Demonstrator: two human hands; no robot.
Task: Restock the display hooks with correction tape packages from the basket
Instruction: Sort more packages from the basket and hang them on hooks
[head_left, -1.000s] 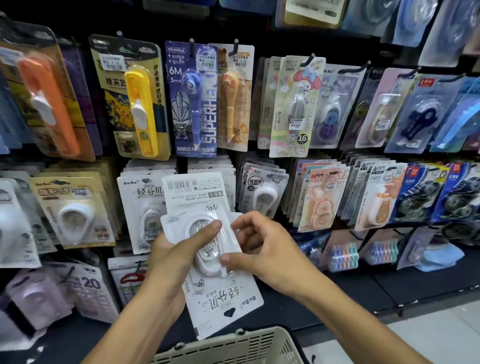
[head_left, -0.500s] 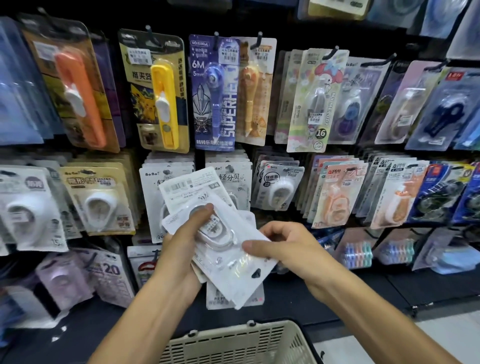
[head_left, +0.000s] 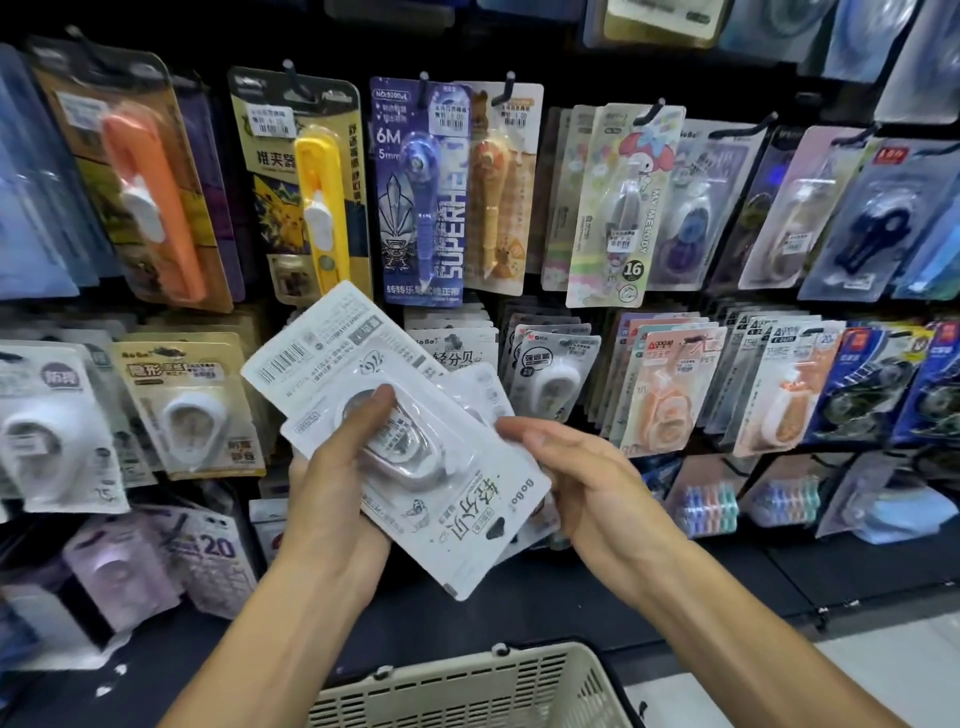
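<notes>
My left hand (head_left: 337, 499) holds a fanned stack of white correction tape packages (head_left: 467, 514) in front of the display, thumb pressed on the clear blister of the top one. The top package lies upside down, its hang hole toward the lower right. My right hand (head_left: 576, 478) reaches under the right edge of the stack, fingers touching the lower packages. Matching white packages (head_left: 452, 348) hang on a hook right behind the stack. The beige basket (head_left: 467, 691) sits below my arms at the bottom of the view.
The black hook wall is packed with hanging goods: an orange tool (head_left: 150, 208) and a yellow tool (head_left: 322, 208) upper left, white tape packs (head_left: 192, 415) at left, peach ones (head_left: 670, 400) at right. A dark shelf ledge (head_left: 727, 587) runs below, pale floor at lower right.
The stack has risen toward the hooks and tilted, fanning out more. My right hand let go of the top package's edge and slid under the stack's right side.
</notes>
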